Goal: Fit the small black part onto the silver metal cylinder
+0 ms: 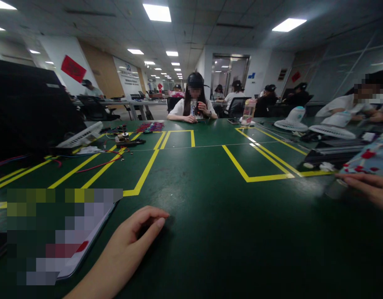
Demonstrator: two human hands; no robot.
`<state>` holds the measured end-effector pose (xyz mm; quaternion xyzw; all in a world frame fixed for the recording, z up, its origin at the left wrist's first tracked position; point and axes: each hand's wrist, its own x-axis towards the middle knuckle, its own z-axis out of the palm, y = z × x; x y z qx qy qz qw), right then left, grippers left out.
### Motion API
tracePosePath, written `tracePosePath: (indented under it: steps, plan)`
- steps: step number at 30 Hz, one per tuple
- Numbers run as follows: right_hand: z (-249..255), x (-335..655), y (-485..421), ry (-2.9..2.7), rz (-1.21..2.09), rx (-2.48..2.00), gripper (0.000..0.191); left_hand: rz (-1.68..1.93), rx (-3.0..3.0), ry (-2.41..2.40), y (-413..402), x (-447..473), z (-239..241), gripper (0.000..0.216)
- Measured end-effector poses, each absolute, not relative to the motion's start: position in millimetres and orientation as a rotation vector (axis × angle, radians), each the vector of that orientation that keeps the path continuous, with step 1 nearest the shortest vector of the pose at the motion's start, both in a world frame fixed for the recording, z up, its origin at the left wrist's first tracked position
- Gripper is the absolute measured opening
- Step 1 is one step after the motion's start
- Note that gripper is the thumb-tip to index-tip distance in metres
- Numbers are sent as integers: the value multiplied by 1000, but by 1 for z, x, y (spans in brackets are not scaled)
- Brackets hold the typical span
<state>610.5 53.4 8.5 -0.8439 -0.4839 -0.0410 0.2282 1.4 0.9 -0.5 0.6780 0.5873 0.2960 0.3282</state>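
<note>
My left hand [135,234] rests on the green table [204,249], its fingers loosely curled. A gap shows between thumb and forefinger, and I see nothing held in it. Just left of it lies a flat, pale, thin-edged slab [82,253], largely blurred out by blocks. At the right edge my right hand [370,187] is partly cut off. Its fingertips are closed at the top of a small, see-through greyish thing [336,189], whose kind is unclear. Behind that hand is a light blue item with red patches [369,155].
Yellow tape [247,179] marks out areas on the table. Wires and small parts [123,139] lie at the far left, near a black box-like mass [29,108]. White fans [331,124] and a bottle [248,112] stand far right. A person [194,99] sits opposite.
</note>
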Motion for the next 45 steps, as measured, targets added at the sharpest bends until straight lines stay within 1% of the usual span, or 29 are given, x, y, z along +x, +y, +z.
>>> tracePosePath:
  steps: [2, 3, 5, 6, 7, 10, 13, 15, 16, 20, 22, 25, 27, 31, 32, 33, 35, 37, 39, 45]
  plan:
    - [10, 587, 47, -1279, 70, -2326, 48, 782, 1786, 1529, 1, 1, -2, 20]
    - [10, 577, 44, -1255, 126, -2283, 54, 788, 1790, 1527, 2, 1, -3, 20]
    - [7, 564, 40, -1241, 111, -2212, 74, 791, 1792, 1531, 2, 1, -4, 20]
    - [6, 561, 39, -1245, 74, -2233, 80, 793, 1791, 1531, 2, 1, -4, 20]
    - [5, 560, 39, -1263, 34, -2285, 81, 796, 1790, 1530, 2, 1, -4, 20]
    - [7, 556, 38, -1297, -32, -2452, 71, 803, 1792, 1521, 3, 1, -4, 19]
    - [11, 532, 35, -1312, -57, -2376, 64, 812, 1814, 1517, 4, 1, -5, 19]
    - [8, 499, 31, -1426, -29, -2135, 60, 812, 1828, 1519, 4, 2, -5, 19]
    - [5, 477, 29, -1516, 45, -1965, 59, 809, 1834, 1521, 4, 3, -5, 18]
    - [-7, 373, 21, -1908, 505, -1346, 48, 789, 1847, 1540, 3, 5, -2, 19]
    - [-7, 325, 19, -2043, 619, -1180, 40, 778, 1841, 1543, 2, 5, -1, 19]
    - [-4, 279, 17, -2135, 698, -1035, 37, 778, 1835, 1535, 1, 3, -2, 17]
    - [-4, 269, 17, -2159, 746, -1025, 41, 782, 1843, 1532, 1, 2, -4, 17]
    - [-10, 275, 17, -2056, 874, -1123, 73, 771, 1928, 1484, 4, 12, -1, 16]
    - [-10, 276, 18, -2025, 912, -1144, 75, 768, 1966, 1448, 6, 19, 3, 17]
    - [-10, 277, 19, -2005, 946, -1158, 71, 761, 2009, 1402, 7, 27, 7, 19]
    - [-8, 277, 20, -1996, 1004, -1159, 54, 780, 2085, 1290, 11, 45, 16, 23]
    - [-4, 275, 22, -1986, 1054, -1139, 44, 789, 2144, 1200, 15, 63, 25, 20]
    - [0, 274, 23, -1973, 1082, -1128, 43, 834, 2177, 1191, 19, 75, 31, 15]
    - [3, 275, 21, -2024, 1053, -1095, 42, 848, 2219, 1193, 25, 80, 37, 14]
